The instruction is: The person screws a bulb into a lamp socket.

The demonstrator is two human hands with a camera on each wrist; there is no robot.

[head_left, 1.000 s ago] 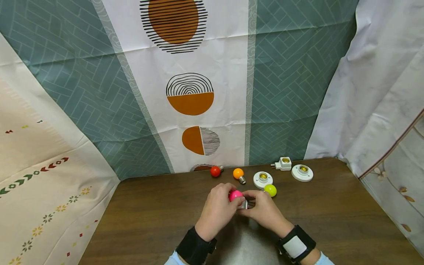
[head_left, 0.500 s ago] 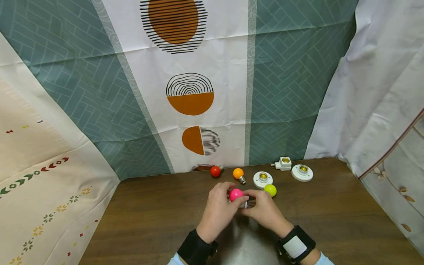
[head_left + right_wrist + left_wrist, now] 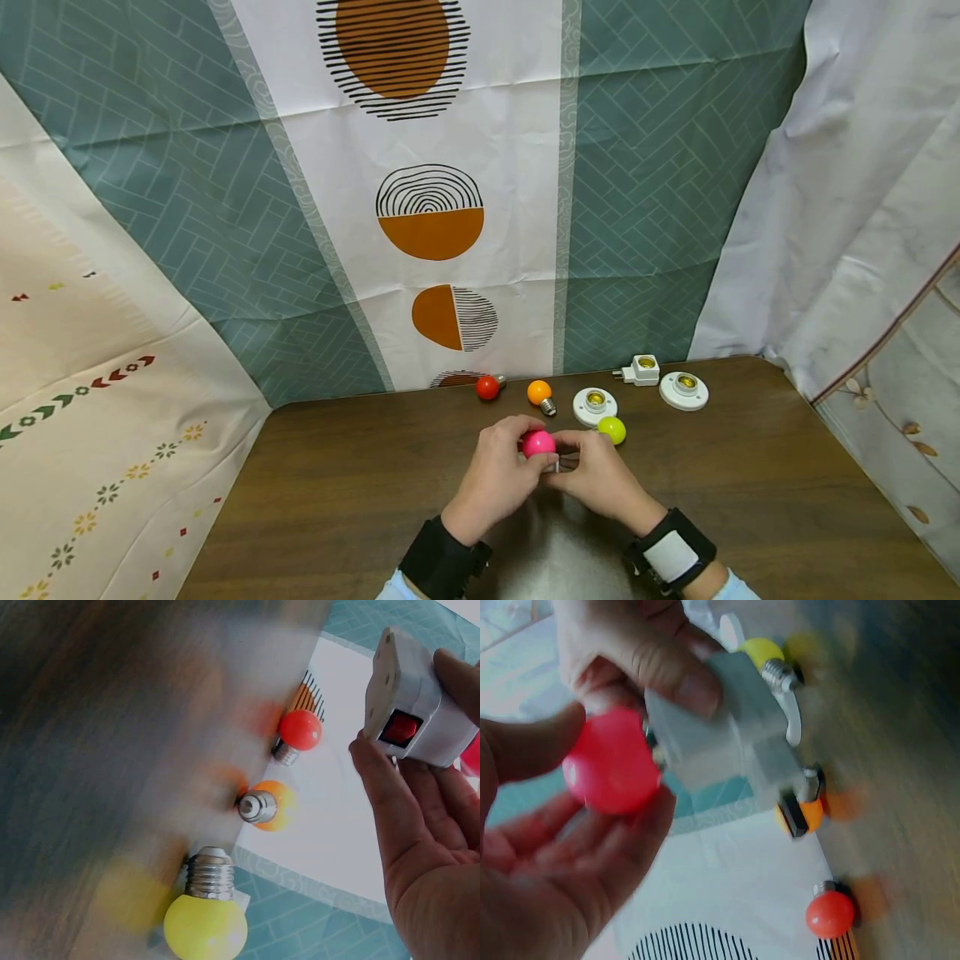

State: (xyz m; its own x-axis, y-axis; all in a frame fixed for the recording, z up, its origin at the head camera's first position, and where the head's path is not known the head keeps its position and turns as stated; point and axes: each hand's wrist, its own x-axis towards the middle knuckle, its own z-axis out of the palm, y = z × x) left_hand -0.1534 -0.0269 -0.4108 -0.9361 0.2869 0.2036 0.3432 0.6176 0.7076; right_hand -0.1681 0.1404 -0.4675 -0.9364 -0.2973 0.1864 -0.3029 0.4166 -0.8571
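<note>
A round pink light bulb (image 3: 538,443) is pinched between the thumb and fingertips of my left hand (image 3: 487,475). My right hand (image 3: 600,483) grips a white lamp socket (image 3: 712,727) with a red rocker switch (image 3: 401,728) on its side. Both are held up above the table, close together in front of me. In the left wrist view, the bulb lies sideways with its screw base at the socket's mouth, and a bit of metal shows between them. The right thumb presses on the socket's face while the fingers support its other side.
Behind the hands lie a red bulb (image 3: 487,387), an orange bulb (image 3: 538,392) and a yellow-green bulb (image 3: 612,430). Two round white lamp holders (image 3: 684,392) and a white plug-in socket (image 3: 642,371) stand toward the back right of the brown table (image 3: 337,500). Cloth hangs behind.
The left fingers have shifted around the pink bulb, which has moved slightly right toward the socket. My right hand stays nearly still with the socket.
</note>
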